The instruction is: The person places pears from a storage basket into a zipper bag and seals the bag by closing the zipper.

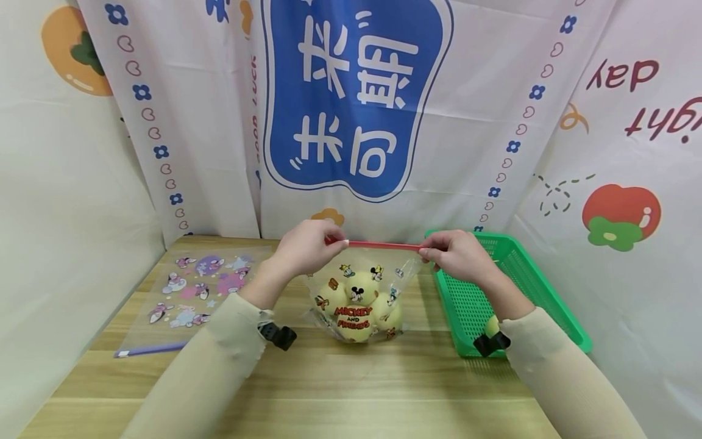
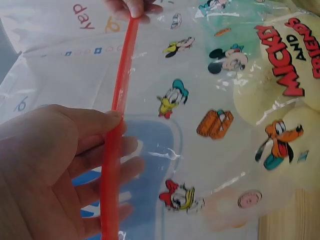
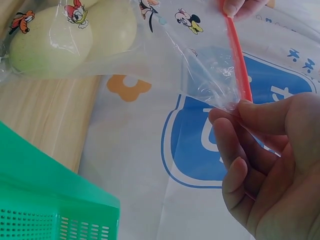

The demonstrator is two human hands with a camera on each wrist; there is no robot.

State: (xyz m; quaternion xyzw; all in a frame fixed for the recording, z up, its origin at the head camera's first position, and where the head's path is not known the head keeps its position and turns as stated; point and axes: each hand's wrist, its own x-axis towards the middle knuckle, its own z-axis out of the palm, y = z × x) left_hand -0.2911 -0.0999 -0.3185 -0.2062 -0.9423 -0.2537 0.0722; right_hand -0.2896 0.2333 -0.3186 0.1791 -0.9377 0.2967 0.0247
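A clear zip bag point(image 1: 353, 318) printed "Mickey and Friends" is held up by its red zip strip point(image 1: 384, 246). Inside its lower part sit several round, pale yellow-green fruits point(image 3: 52, 47). My left hand point(image 1: 308, 249) pinches the strip toward its left end. In the left wrist view, that thumb presses the strip's near side while the fingers point(image 2: 127, 167) spread behind it. At the other end, my right hand point(image 1: 457, 255) pinches the corner between thumb and index finger, the other fingers curled in, as the right wrist view shows. The strip runs taut between both hands.
A green plastic basket point(image 1: 521, 262) stands at the right, partly behind my right forearm, with a pale fruit point(image 1: 492, 326) in it. Another clear bag point(image 1: 208, 286), with pink and purple prints and a purple zip, lies flat at the left. Printed cloth point(image 1: 219, 152) hangs behind the wooden table point(image 1: 351, 390).
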